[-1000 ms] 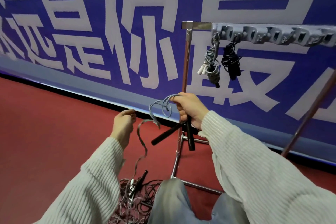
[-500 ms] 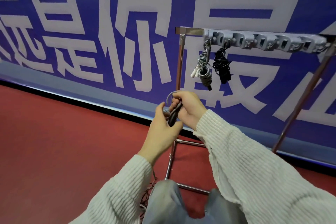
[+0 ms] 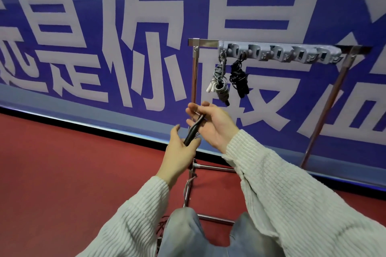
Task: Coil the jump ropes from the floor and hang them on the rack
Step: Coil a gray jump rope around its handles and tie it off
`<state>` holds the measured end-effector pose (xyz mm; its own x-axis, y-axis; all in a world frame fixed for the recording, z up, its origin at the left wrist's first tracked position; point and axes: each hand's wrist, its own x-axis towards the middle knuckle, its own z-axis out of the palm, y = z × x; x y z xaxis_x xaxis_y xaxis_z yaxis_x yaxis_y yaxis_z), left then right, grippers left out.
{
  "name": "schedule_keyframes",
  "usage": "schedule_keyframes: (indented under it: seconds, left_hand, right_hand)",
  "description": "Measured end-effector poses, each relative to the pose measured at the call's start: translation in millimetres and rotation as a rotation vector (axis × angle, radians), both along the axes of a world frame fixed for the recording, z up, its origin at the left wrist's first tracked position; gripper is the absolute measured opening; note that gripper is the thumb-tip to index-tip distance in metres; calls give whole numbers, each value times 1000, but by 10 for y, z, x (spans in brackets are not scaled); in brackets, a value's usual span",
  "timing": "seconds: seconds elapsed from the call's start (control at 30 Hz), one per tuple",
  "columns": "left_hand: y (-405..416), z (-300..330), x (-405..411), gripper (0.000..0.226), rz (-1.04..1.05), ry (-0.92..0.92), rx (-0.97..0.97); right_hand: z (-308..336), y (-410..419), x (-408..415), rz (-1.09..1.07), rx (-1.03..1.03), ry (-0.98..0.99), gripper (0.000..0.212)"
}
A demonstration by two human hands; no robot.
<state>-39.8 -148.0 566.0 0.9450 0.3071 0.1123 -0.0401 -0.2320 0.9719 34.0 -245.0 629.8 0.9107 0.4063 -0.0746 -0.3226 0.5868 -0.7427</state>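
Note:
A jump rope with black handles is held between both hands at chest height in front of the rack. My left hand grips the lower end of the handles. My right hand, palm up, curls its fingers over the upper end. The grey cord is mostly hidden by the hands; a strand trails down below my left wrist. The metal rack stands just behind, with a row of grey hooks on its top bar. A coiled grey rope and a coiled black rope hang on the leftmost hooks.
A blue banner with large white characters covers the wall behind the rack. The floor is red. More tangled rope lies on the floor by my knees. The rack's base bars run low beside my legs.
My left hand came up from the loose cord to meet my right hand. The dangling handles and loops were gathered between both hands, and my right palm has turned upward.

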Motion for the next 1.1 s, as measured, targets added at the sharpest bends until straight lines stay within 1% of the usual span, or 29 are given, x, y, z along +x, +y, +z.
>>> schedule_keyframes:
  seconds: [0.03, 0.07, 0.1, 0.13, 0.23, 0.3, 0.33, 0.37, 0.4, 0.43, 0.47, 0.5, 0.53, 0.57, 0.6, 0.63, 0.67, 0.73, 0.8, 0.87, 0.93, 1.0, 1.03, 1.1]
  left_hand:
    - [-25, -9, 0, 68, -11, -13, -13]
    - [-38, -24, -3, 75, -33, -30, -9]
    - [-60, -36, 1, 73, -61, -42, -5]
    - [-78, -49, 7, 66, -94, -49, -15]
    - [-86, -103, 19, 32, -210, -41, -68]
    - [-82, -107, 9, 24, -273, -29, -174]
    - [-80, -111, 18, 22, -276, -27, -220]
    - [-79, -111, 26, 19, -260, -35, -255]
    - [-69, -111, 31, 16, -223, -46, -292]
    - [-46, -114, 50, 13, -172, -57, -354]
    - [-7, -99, 57, 12, -118, -74, -427]
    - [43, -85, 74, 12, -78, -95, -501]
    - [93, -57, 81, 13, -46, -114, -554]
    - [140, -19, 87, 14, -22, -131, -587]
    - [175, 28, 86, 15, 1, -141, -592]
    - [209, 43, 103, 16, 29, -139, -589]
    - [228, 50, 117, 17, 55, -126, -566]
    - [238, 18, 136, 20, 77, -93, -485]
    - [206, -38, 126, 23, 31, -56, -389]
    - [136, -52, 82, 26, -42, -44, -368]
    - [76, -15, 42, 28, -115, -47, -453]
    - [47, -2, 19, 29, -175, -36, -556]
    - [45, -5, 17, 29, -188, -24, -592]
    - [58, -30, 28, 26, -155, 14, -574]
  right_hand:
    - [5, -25, 7, -18, 31, -2, 20]
    - [5, -52, 14, -35, 73, 4, 20]
    - [7, -78, 18, -48, 112, 15, 21]
    - [8, -100, 30, -57, 141, 27, 21]
    - [-7, -93, 46, -77, 189, 59, 24]
    - [-24, -66, 35, -77, 196, 47, 24]
    - [-30, -53, 22, -70, 144, 7, 21]
    - [-34, -53, 13, -66, 28, -69, 15]
    - [-37, -64, 9, -75, -149, -181, 11]
    - [-50, -83, -4, -84, -360, -307, 18]
    - [-85, -102, -12, -84, -559, -414, 29]
    - [-125, -115, -29, -48, -723, -483, 38]
    - [-178, -121, -65, 23, -849, -513, 42]
    - [-235, -117, -115, 114, -926, -520, 41]
    - [-303, -109, -164, 199, -960, -516, 38]
    - [-367, -91, -203, 250, -961, -513, 36]
    - [-416, -61, -233, 252, -954, -529, 33]
    - [-500, 7, -207, 123, -922, -549, 24]
    - [-557, 78, -146, -30, -834, -507, 16]
    - [-609, 162, -132, -108, -781, -458, 17]
    - [-628, 224, -193, -132, -761, -425, 22]
    - [-681, 257, -237, -95, -770, -433, 30]
    - [-708, 255, -245, -42, -780, -430, 37]
    - [-792, 211, -204, 115, -793, -359, 68]
